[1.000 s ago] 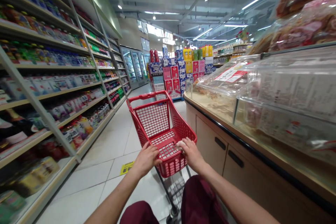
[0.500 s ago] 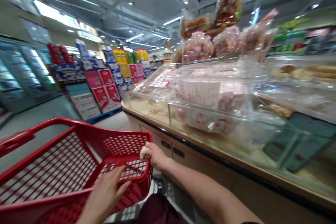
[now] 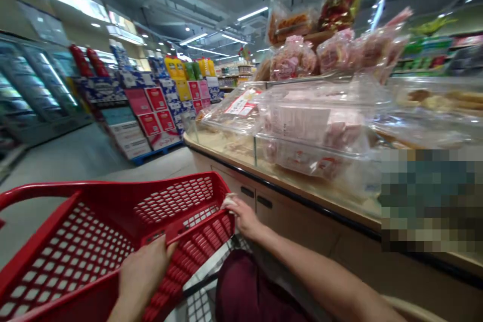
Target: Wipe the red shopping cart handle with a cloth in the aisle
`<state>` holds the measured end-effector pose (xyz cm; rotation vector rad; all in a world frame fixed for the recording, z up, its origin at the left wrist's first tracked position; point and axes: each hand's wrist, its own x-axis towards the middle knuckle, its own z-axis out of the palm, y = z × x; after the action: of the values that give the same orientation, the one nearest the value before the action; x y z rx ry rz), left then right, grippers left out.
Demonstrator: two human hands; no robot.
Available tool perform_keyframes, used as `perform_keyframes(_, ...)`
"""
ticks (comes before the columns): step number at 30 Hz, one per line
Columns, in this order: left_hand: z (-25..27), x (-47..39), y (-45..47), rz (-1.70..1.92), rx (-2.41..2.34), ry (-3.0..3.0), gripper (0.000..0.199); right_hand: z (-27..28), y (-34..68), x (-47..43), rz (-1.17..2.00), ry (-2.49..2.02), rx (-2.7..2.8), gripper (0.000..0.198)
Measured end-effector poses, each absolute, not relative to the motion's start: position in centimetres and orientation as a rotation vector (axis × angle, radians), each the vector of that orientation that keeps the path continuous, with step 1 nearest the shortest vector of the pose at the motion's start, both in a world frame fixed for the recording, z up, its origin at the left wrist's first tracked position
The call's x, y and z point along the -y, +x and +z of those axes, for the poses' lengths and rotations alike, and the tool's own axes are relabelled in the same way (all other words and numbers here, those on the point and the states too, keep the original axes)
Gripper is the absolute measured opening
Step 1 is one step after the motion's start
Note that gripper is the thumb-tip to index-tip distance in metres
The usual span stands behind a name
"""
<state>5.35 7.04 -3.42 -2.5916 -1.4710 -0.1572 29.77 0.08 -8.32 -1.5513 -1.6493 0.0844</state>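
Observation:
A red plastic shopping basket (image 3: 113,211) with a lattice of holes stands tilted in front of me at the left; its inside shows no goods. My left hand (image 3: 147,266) is closed over the near rim, the fingertips hidden inside. At the basket's right corner is my right hand (image 3: 245,216), closed on a crumpled white wad (image 3: 229,201), perhaps a cloth or tissue, and resting against the rim. Below the basket shows a grey wire grid (image 3: 198,307), seemingly part of a cart.
A display counter (image 3: 287,196) with a dark edge runs along the right, bearing packed breads (image 3: 294,60) and clear plastic bins (image 3: 317,136). Stacked cartons (image 3: 154,115) stand ahead on a blue pallet. Glass-door coolers (image 3: 30,90) line the far left. A maroon-clothed knee (image 3: 245,287) is below.
My left hand, lifted with spread fingers before, has closed on the near rim. The basket has turned and its right corner moved right and up, with my right hand still on it.

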Motion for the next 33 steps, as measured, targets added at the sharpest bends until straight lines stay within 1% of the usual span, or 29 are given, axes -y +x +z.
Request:
perform_keyframes(3,-2.4,-5.4,7.2,-0.113,1.49,-2.455,0.039,-9.8,27.5,0.7,0.083,-1.483,1.656,0.046)
perform_keyframes(6,-2.0,-4.5,8.4,-0.115,1.516,-2.482,0.032,-9.8,26.6,0.0,0.093,-1.446,1.693,0.043)
perform_keyframes(8,-2.1,-4.2,8.6,-0.143,1.54,-2.509,0.028,-8.7,27.5,-0.5,0.114,-1.493,1.578,0.039)
perform_keyframes(10,-2.4,-3.9,8.6,-0.18,1.568,-2.526,0.026,-6.9,29.1,-0.7,0.271,-1.552,1.495,0.036)
perform_keyframes(13,-2.8,-3.6,8.5,-0.219,1.611,-2.526,0.024,-3.8,31.5,-1.2,0.707,-1.565,1.545,0.03)
perform_keyframes(14,-2.8,-3.5,8.5,-0.222,1.629,-2.53,0.024,-3.0,32.0,-1.5,0.801,-1.579,1.557,0.027)
perform_keyframes(16,-2.7,-3.5,8.7,-0.266,1.674,-2.56,0.025,-1.6,32.3,-2.2,0.821,-1.643,1.532,0.022)
perform_keyframes(18,-2.3,-3.6,9.0,-0.431,1.745,-2.645,0.028,-0.7,31.7,-2.8,0.801,-1.655,1.511,0.017)
perform_keyframes(19,-2.0,-3.7,9.2,-0.574,1.792,-2.708,0.036,-0.3,31.1,-3.0,0.862,-1.593,1.526,0.016)
perform_keyframes(21,-1.4,-4.0,9.7,-0.926,1.881,-2.877,0.059,0.3,29.8,-2.8,1.117,-1.369,1.561,0.016)
perform_keyframes(22,-1.2,-4.2,10.0,-1.091,1.911,-3.0,0.067,0.6,29.1,-2.5,1.252,-1.24,1.565,0.018)
perform_keyframes(23,-1.1,-4.3,10.2,-1.221,1.931,-3.15,0.068,0.8,28.7,-2.2,1.353,-1.131,1.553,0.021)
perform_keyframes(24,-1.0,-4.4,10.3,-1.305,1.948,-3.31,0.063,0.9,28.4,-1.9,1.404,-1.067,1.531,0.025)
perform_keyframes(26,-1.3,-4.5,10.3,-1.417,2.038,-3.511,0.04,0.6,28.3,-1.5,1.371,-1.063,1.475,0.028)
perform_keyframes(27,-1.5,-4.5,10.2,-1.501,2.132,-3.486,0.031,0.2,28.4,-1.5,1.301,-1.102,1.457,0.025)
perform_keyframes(28,-1.8,-4.4,10.1,-1.608,2.235,-3.376,0.027,-0.3,28.5,-1.5,1.195,-1.159,1.438,0.02)
perform_keyframes(30,-2.4,-4.3,10.0,-1.841,2.398,-3.044,0.026,-1.6,28.3,-1.4,0.92,-1.277,1.37,0.01)
perform_keyframes(31,-2.7,-4.1,10.1,-1.94,2.447,-2.911,0.027,-2.3,27.8,-1.4,0.801,-1.314,1.306,0.008)
perform_keyframes(33,-3.2,-3.7,10.6,-2.144,2.479,-2.802,0.029,-3.6,26.3,-1.0,0.699,-1.303,1.179,0.013)
